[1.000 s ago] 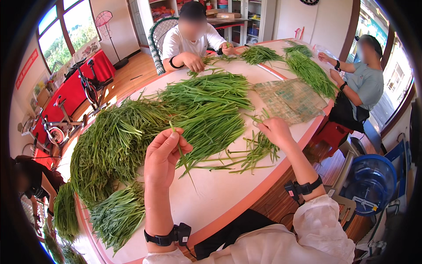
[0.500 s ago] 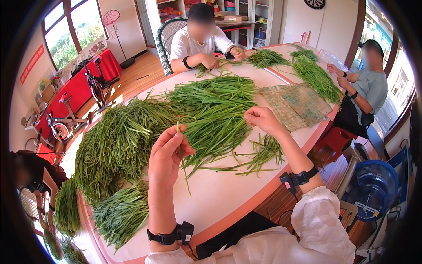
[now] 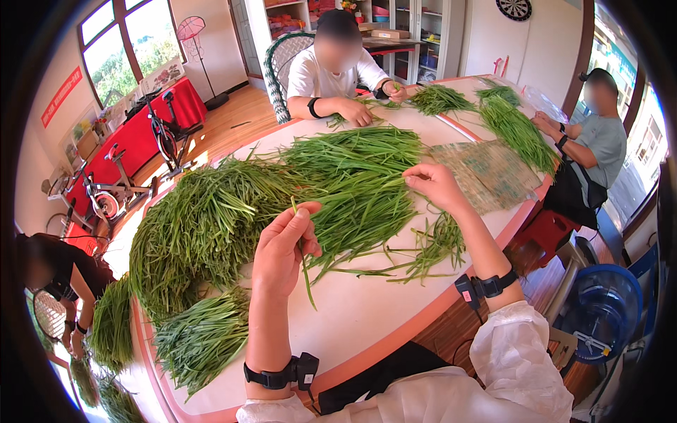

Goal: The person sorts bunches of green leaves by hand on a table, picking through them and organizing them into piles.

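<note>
My left hand (image 3: 283, 248) is raised over the near part of the table, thumb and fingers closed on a single green chive stalk (image 3: 308, 283) that hangs down below them. To the right, my right hand (image 3: 438, 187) hovers by the edge of a large heap of long chives (image 3: 363, 194), its thumb and fingertips pinched together. Whatever may be between those fingertips is too small to make out. Below that hand a loose scatter of chives (image 3: 441, 243) lies on the table (image 3: 338, 317).
A taller chive heap (image 3: 204, 233) and a smaller bundle (image 3: 201, 338) lie to the left. A greenish woven sheet (image 3: 486, 176) lies flat at the right, beside another chive pile (image 3: 518, 130). Co-workers sit at the far side and right; another bends at the left. A blue tub (image 3: 599, 310) stands lower right.
The whole view has shifted slightly, so the scene sits farther right. My hands keep nearly the same pose, the left still gripping the stalk. The co-worker on the right has brought their hands together.
</note>
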A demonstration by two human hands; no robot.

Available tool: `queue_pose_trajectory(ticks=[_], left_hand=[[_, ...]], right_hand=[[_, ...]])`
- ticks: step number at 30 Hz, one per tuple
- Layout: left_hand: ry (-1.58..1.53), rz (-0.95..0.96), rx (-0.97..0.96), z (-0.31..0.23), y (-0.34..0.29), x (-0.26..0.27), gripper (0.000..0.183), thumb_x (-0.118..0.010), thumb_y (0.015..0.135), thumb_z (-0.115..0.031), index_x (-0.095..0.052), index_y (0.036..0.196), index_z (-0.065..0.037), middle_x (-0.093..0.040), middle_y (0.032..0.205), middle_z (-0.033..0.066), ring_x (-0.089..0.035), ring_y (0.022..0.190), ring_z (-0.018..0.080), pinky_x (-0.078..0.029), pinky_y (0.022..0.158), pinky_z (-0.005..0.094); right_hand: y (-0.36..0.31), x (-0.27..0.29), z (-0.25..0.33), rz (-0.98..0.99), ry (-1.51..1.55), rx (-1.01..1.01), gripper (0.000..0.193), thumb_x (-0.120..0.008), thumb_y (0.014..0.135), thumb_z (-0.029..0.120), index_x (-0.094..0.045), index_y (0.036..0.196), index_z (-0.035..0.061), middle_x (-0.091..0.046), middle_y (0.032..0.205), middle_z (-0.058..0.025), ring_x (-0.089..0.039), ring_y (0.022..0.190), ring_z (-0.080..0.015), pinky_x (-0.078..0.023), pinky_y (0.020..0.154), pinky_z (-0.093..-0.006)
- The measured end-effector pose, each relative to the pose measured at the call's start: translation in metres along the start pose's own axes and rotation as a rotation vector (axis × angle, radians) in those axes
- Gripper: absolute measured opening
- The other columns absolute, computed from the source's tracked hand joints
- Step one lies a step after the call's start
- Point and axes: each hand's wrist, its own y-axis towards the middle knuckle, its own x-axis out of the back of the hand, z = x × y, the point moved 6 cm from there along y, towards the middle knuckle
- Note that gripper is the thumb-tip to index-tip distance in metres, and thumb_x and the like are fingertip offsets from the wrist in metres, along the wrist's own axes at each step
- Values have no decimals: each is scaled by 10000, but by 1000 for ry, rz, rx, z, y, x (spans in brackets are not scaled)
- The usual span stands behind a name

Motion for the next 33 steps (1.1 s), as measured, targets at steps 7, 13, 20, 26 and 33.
queue_pose_trajectory(ticks=[7,13,20,26,33], left_hand=[[20,21,-1,-2,1,0,240,-483,900,-165,-554,1031,24,-483,681,11,-442,564,105,-415,547,261],[-1,31,-8,-2,0,2,234,-488,896,-167,-565,1016,19,-495,673,18,-448,561,109,-416,545,261],[13,68,-4,-5,-3,-2,246,-473,906,-162,-568,1036,23,-501,699,14,-478,588,109,-436,566,254],[-6,129,87,17,0,-12,277,-460,911,-170,-549,1075,36,-597,856,90,-576,731,165,-490,697,299],[63,258,285,76,-6,-52,347,-427,931,-219,-505,1148,41,-587,1041,131,-568,964,189,-428,878,292]], right_hand=[[-17,3,18,131,718,-200,158,-563,854,167,-579,936,33,-616,810,-56,-586,716,-119,-473,647,-253],[-59,16,-6,180,745,-295,152,-562,835,111,-580,953,18,-594,752,-52,-576,684,-139,-460,619,-282],[-89,64,-45,-198,-276,-245,219,-584,795,64,-616,1005,13,-640,777,-37,-578,663,-100,-448,590,-241],[-91,35,7,-150,446,-127,198,-573,850,112,-604,1007,-6,-634,803,-57,-584,709,-96,-444,589,-211],[-83,-42,81,38,606,5,232,-575,860,120,-588,1050,-13,-645,874,-74,-607,817,-98,-479,714,-212]])
